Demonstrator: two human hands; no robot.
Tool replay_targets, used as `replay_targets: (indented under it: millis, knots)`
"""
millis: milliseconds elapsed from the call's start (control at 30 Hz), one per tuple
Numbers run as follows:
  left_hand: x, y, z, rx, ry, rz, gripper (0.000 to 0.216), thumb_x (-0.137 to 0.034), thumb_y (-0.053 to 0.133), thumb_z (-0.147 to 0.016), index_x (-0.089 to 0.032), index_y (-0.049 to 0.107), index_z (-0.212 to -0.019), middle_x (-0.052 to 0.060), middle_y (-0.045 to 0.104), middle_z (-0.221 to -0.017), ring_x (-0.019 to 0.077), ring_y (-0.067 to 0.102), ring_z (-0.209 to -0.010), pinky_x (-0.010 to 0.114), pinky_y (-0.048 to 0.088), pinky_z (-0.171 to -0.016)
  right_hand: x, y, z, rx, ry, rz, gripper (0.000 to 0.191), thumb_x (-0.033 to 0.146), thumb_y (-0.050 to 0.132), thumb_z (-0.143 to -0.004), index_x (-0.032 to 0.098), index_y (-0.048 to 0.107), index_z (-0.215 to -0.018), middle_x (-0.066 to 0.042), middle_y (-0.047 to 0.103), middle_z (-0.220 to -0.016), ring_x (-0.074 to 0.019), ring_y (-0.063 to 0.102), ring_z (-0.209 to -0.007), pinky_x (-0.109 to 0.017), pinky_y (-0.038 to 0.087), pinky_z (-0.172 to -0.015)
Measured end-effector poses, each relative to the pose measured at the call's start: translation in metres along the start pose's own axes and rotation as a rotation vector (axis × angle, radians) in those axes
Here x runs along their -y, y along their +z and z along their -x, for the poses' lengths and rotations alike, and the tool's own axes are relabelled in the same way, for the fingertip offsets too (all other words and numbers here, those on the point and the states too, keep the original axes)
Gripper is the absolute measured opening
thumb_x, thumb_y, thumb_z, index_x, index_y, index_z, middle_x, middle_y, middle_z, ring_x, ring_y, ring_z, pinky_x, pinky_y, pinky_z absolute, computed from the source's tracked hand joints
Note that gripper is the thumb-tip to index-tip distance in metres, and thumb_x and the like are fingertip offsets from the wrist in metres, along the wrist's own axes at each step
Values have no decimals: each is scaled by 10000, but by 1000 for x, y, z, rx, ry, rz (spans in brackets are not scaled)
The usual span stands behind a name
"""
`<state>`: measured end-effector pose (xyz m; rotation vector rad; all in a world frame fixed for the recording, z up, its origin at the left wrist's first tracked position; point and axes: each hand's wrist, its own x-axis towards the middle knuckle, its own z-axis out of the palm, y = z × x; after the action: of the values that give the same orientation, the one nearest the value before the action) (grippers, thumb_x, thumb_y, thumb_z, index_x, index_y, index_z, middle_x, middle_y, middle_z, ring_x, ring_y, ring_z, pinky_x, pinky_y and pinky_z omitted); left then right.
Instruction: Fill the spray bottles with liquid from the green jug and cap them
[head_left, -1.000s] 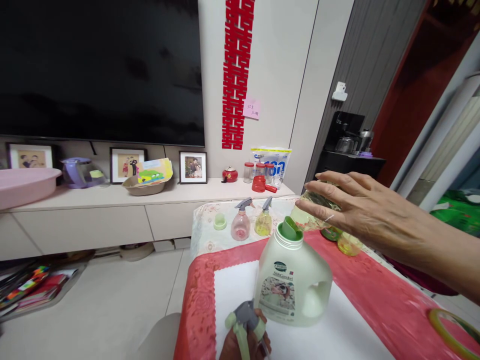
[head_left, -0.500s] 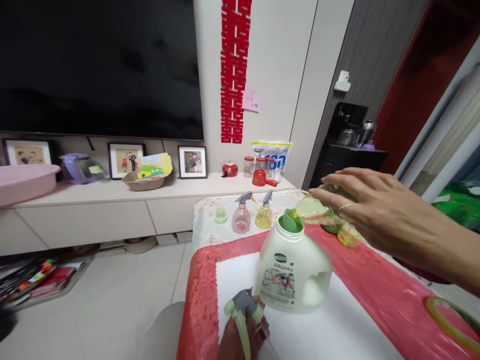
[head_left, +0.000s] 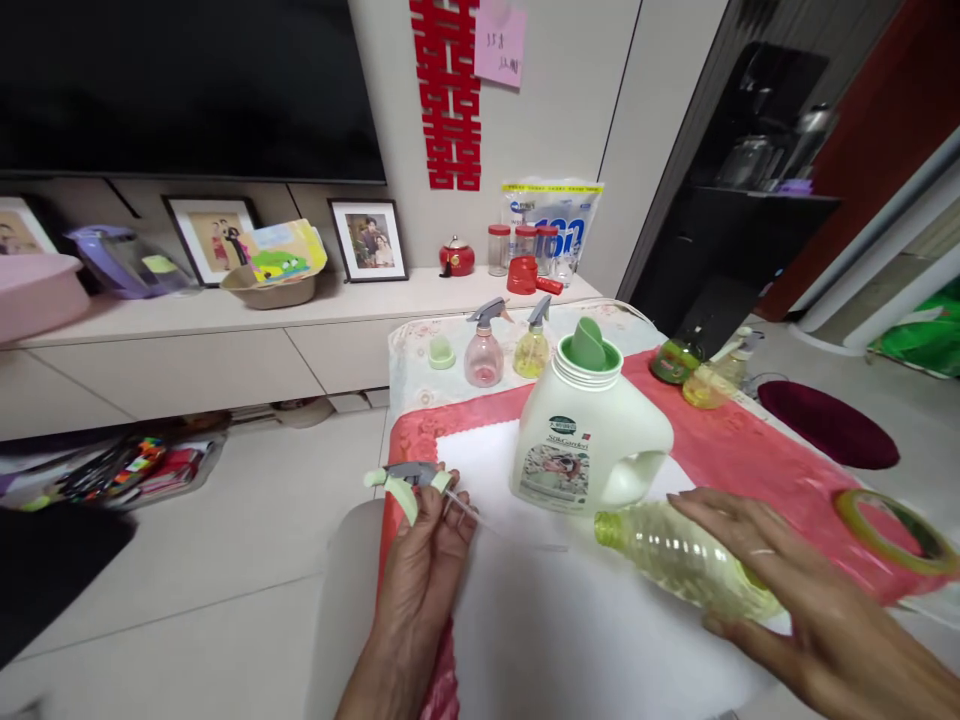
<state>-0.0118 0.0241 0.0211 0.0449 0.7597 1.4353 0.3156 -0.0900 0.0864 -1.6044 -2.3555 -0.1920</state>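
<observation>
In my left hand (head_left: pixel 435 535) is a spray trigger head (head_left: pixel 409 476), grey and pale green, pinched near its collar. Its thin clear dip tube (head_left: pixel 499 530) points right over the white sheet. My right hand (head_left: pixel 780 575) grips a clear yellow-green ribbed bottle (head_left: pixel 686 560), tipped nearly on its side with the open neck toward the left. Whether the bottle touches the sheet I cannot tell. Behind it stands a pale green detergent jug (head_left: pixel 592 430), uncapped, with a green spout (head_left: pixel 587 345) showing in its mouth.
Pink (head_left: pixel 484 358) and yellow (head_left: pixel 532 350) spray bottles stand at the table's back beside a green cap (head_left: pixel 441 352). More bottles, a dark green one (head_left: pixel 675 362) among them, are at back right. A tape roll (head_left: pixel 892 530) lies right on the red cloth (head_left: pixel 750 440).
The yellow-green bottle has come down from the jug's mouth to low in front of it, in my right hand. My left hand has moved left and up, the trigger head turned sideways. The view has tilted down.
</observation>
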Motion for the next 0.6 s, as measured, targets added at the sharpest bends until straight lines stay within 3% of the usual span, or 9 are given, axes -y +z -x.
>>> replay_targets:
  millis: [133,367,467,600]
  knots:
    - [-5,1,1,9,45,1,174,-146,832,-799,-168,707,-918,28,769,-871,126,712,-659,245,618,-642,15,28,5,28,49,-72,684,359,575,-946,326,320,-1580,-103,516,-1467,-280,583,-1303,-434,645,-921]
    - [-4,5,9,25,63,-19,546,-206,1036,-437,-164,725,-884,30,782,-879,148,720,-668,272,646,-634,37,36,-2,73,71,-241,702,287,558,-942,340,269,-1580,-113,489,-1449,-262,537,-1326,-441,618,-965]
    - [-3,7,13,22,70,-43,590,-217,1042,-417,-164,728,-914,22,776,-886,142,716,-682,263,641,-644,43,40,-6,81,92,-310,706,300,569,-944,356,264,-1578,-104,471,-1467,-260,513,-1349,-453,601,-997]
    - [0,13,24,88,80,-86,489,-278,1018,-514,-171,722,-887,20,757,-913,135,708,-718,249,618,-659,53,52,-10,86,99,-415,728,309,598,-937,371,258,-1578,-96,443,-1499,-260,503,-1370,-451,582,-1031]
